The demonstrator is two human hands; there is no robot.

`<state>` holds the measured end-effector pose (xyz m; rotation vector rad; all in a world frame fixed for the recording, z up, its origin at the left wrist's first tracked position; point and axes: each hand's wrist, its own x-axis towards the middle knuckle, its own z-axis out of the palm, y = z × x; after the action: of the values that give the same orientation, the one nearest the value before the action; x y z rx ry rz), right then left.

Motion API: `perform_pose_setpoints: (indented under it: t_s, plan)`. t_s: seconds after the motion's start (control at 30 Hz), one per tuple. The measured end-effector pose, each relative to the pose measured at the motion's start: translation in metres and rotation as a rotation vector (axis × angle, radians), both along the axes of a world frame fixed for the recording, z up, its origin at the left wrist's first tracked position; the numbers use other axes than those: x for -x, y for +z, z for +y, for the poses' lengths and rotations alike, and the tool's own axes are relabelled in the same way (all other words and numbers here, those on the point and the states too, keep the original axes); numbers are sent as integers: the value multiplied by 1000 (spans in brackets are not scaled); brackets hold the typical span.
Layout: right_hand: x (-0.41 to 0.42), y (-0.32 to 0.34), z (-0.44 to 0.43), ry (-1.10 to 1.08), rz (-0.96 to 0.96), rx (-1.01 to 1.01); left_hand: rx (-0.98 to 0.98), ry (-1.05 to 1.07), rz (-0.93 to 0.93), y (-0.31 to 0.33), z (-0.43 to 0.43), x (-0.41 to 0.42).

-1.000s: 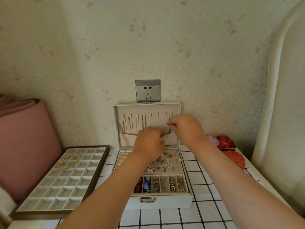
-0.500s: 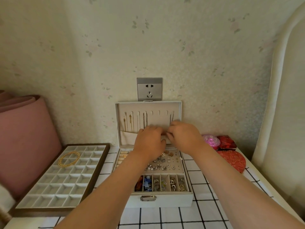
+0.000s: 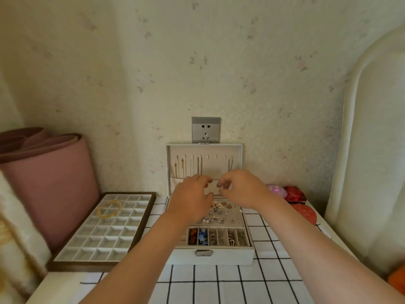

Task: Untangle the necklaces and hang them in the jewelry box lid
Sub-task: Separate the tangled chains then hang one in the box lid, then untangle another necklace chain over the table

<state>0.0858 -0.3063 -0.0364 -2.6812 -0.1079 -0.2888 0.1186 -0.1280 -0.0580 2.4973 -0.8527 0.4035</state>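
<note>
The white jewelry box (image 3: pixel 219 257) stands open against the wall with its lid (image 3: pixel 203 147) upright. Several thin necklaces (image 3: pixel 182 164) hang from slots in the lid, and one chain (image 3: pixel 230 165) hangs at the right. Their lower ends drop behind the lid pocket (image 3: pixel 212 187). My left hand (image 3: pixel 191 197) and my right hand (image 3: pixel 243 189) hover side by side in front of that pocket, fingers curled toward each other. Whether a fine chain runs between the fingertips is too small to tell. A coiled gold necklace (image 3: pixel 109 208) lies in the compartment tray (image 3: pixel 140 229) at the left.
The box base holds earrings on a pad (image 3: pixel 221 213) and small compartments of trinkets (image 3: pixel 219 236). A wall socket (image 3: pixel 206 129) sits just above the lid. Pink rolled mat (image 3: pixel 50 183) at the left, red pouches (image 3: pixel 303 212) and a pink bauble (image 3: pixel 276 190) at the right. The checked cloth (image 3: pixel 219 281) covers the table.
Both hands have come down and back from the lid slots to the pocket level, and a small gap has opened between them. The view has tilted slightly downward.
</note>
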Motion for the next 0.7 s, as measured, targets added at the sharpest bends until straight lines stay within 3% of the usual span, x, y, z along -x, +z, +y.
perform_pose_setpoints:
  t_s: [0.3, 0.7]
  plan:
    - [60, 13, 113, 137, 131, -179, 42, 92, 64, -4, 116, 71]
    - [110, -55, 218, 310, 465, 104, -180, 95, 354, -69, 225, 123]
